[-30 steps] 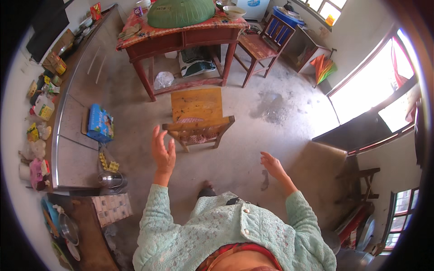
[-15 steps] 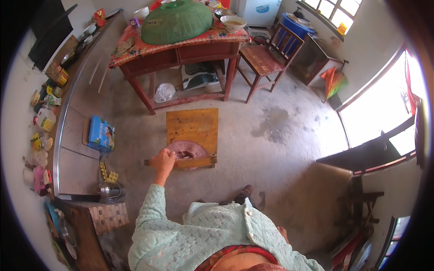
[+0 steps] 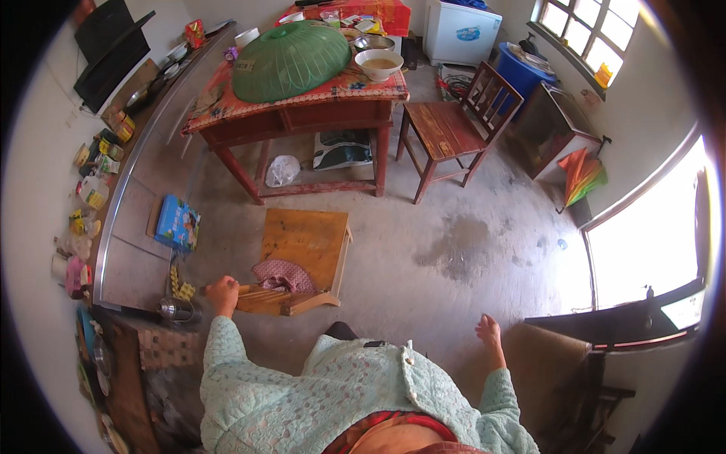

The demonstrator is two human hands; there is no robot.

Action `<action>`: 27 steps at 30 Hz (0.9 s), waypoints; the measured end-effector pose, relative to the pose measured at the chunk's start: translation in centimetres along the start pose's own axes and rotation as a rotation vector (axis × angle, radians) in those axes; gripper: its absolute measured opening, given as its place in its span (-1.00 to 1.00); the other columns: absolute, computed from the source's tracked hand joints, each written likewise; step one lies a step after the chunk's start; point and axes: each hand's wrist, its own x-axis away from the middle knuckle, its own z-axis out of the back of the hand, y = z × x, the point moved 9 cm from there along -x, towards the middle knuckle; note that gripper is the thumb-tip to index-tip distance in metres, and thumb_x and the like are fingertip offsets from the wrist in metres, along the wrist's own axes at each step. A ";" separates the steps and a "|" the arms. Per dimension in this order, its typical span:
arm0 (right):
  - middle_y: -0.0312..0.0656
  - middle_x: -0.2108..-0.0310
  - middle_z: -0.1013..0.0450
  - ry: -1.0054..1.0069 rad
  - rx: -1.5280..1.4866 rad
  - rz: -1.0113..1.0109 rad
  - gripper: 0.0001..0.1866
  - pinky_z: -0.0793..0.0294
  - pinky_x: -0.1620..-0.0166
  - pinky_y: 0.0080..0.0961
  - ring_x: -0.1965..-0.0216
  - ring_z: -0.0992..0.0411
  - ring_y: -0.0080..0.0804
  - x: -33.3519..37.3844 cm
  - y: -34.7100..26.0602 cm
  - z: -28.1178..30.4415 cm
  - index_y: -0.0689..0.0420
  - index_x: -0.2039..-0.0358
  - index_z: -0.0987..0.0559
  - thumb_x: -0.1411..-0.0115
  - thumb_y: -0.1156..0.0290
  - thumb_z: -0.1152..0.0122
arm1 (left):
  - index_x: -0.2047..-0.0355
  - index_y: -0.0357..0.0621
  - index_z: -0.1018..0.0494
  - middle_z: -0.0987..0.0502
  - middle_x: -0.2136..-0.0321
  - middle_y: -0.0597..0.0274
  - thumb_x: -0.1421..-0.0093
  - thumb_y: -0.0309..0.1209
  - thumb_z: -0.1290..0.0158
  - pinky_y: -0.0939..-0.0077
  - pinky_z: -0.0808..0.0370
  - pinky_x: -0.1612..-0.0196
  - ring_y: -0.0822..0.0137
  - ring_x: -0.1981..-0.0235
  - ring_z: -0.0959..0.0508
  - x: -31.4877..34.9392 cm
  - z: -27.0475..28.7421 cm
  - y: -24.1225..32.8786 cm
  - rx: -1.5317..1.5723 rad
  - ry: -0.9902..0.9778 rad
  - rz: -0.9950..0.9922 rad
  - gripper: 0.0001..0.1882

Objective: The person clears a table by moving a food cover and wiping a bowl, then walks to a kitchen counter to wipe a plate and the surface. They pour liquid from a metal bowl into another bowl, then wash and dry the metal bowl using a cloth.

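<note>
bare concrete floor (image 3: 454,250), stained patch mid-room, bright window on the right. nearest: person in a mint knit sweater, seen from above. left hand (image 3: 222,292) closed around the top rail of a low wooden chair (image 3: 302,253), grip holding the rail at its left end. chair stands on the floor just ahead of the person, seat facing up, a reddish patterned cloth (image 3: 281,275) draped over the back edge just beside the hand. right hand (image 3: 488,331) out to the side, fingers spread, holding nothing, well apart from the chair. left side: long grey desk (image 3: 144,219) along the wall with a blue box (image 3: 178,223), small metal cup (image 3: 175,309), jars and packets near the wall. further: red wooden table (image 3: 302,113) with patterned cover, big green mesh food cover (image 3: 291,60) on it, white bowl (image 3: 378,63) beside that. white plastic bag (image 3: 283,170) on the table's lower shelf. second wooden chair (image 3: 450,129) right of the table. far back: white chest (image 3: 461,32), blue barrel (image 3: 529,72), folded orange umbrella (image 3: 582,175) by the right wall.
</note>
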 end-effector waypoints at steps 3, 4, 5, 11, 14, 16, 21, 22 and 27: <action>-0.33 0.38 -0.39 -0.210 -0.050 0.104 -0.56 -0.38 0.42 -0.67 0.43 -0.40 -0.60 -3.4 -9.6 -6.3 0.14 -0.06 -0.34 -0.24 0.19 0.03 | 0.44 -0.04 -0.51 -0.55 0.51 0.24 0.00 -0.27 -0.05 0.30 -0.28 0.11 0.16 0.39 -0.49 0.1 0.7 1.6 -0.010 -0.082 0.060 -0.83; -0.32 0.34 -0.41 -0.298 -0.027 0.146 -0.56 -0.39 0.37 -0.66 0.38 -0.41 -0.59 -4.5 -12.5 -9.1 0.14 -0.07 -0.33 -0.25 0.20 0.04 | 0.43 -0.04 -0.51 -0.55 0.49 0.24 0.00 -0.27 -0.05 0.30 -0.27 0.10 0.17 0.38 -0.49 0.1 0.9 1.7 -0.022 -0.081 0.054 -0.83; -0.27 0.29 -0.41 -0.367 0.040 0.208 -0.56 -0.40 0.30 -0.63 0.33 -0.41 -0.55 -5.2 -15.9 -12.0 0.13 -0.09 -0.30 -0.25 0.20 0.06 | 0.42 -0.05 -0.51 -0.55 0.48 0.24 0.00 -0.27 -0.05 0.30 -0.26 0.10 0.18 0.38 -0.49 0.3 0.8 1.2 -0.034 -0.083 0.051 -0.83; -0.16 0.20 -0.43 -0.687 0.153 0.416 -0.53 -0.43 0.17 -0.53 0.21 -0.43 -0.44 -5.8 -31.1 -23.2 0.16 -0.09 -0.30 -0.26 0.17 0.08 | 0.39 -0.09 -0.49 -0.53 0.44 0.22 0.01 -0.29 -0.09 0.29 -0.22 0.10 0.20 0.39 -0.48 0.0 1.8 3.7 0.063 -0.052 0.015 -0.80; -0.14 0.19 -0.43 -0.767 0.200 0.352 -0.52 -0.43 0.15 -0.52 0.17 -0.43 -0.42 -7.6 -33.7 -24.0 0.18 -0.09 -0.29 -0.27 0.14 0.11 | 0.38 -0.14 -0.48 -0.53 0.42 0.19 0.02 -0.28 -0.11 0.27 -0.25 0.12 0.20 0.37 -0.49 -0.5 0.3 2.1 0.210 -0.133 0.118 -0.76; -0.15 0.20 -0.43 -0.752 0.199 0.255 -0.52 -0.43 0.16 -0.52 0.19 -0.43 -0.42 -10.2 -33.1 -23.4 0.21 -0.08 -0.29 -0.28 0.14 0.12 | 0.36 -0.18 -0.46 -0.53 0.37 0.16 0.01 -0.25 -0.12 0.25 -0.29 0.13 0.20 0.33 -0.49 -0.8 -2.9 -0.7 0.327 -0.347 0.322 -0.72; -0.11 0.24 -0.45 -0.641 0.042 0.065 -0.45 -0.47 0.19 -0.48 0.24 -0.46 -0.38 -15.3 -30.9 -18.2 0.26 -0.06 -0.30 -0.25 0.05 0.10 | 0.18 -0.20 -0.43 -0.49 0.18 0.09 -0.04 -0.19 -0.09 0.31 -0.37 0.09 0.18 0.14 -0.48 -4.6 -7.2 2.8 0.356 -0.666 0.489 -0.59; -0.10 0.24 -0.45 -0.624 0.028 0.053 -0.44 -0.48 0.20 -0.47 0.24 -0.46 -0.36 -16.1 -30.7 -17.5 0.26 -0.06 -0.30 -0.24 0.04 0.09 | 0.15 -0.20 -0.42 -0.48 0.15 0.07 -0.05 -0.19 -0.09 0.33 -0.38 0.08 0.18 0.12 -0.47 -5.9 -7.3 5.2 0.330 -0.681 0.469 -0.58; -0.05 0.25 -0.45 -0.635 -0.059 -0.003 -0.42 -0.50 0.20 -0.41 0.24 -0.47 -0.30 -20.4 -31.4 -15.5 0.28 -0.04 -0.31 -0.23 0.02 0.08 | 0.05 -0.21 -0.33 -0.46 0.14 0.07 -0.10 -0.22 -0.07 0.37 -0.40 0.11 0.20 0.10 -0.46 -11.0 -8.5 15.7 0.485 -0.625 0.326 -0.54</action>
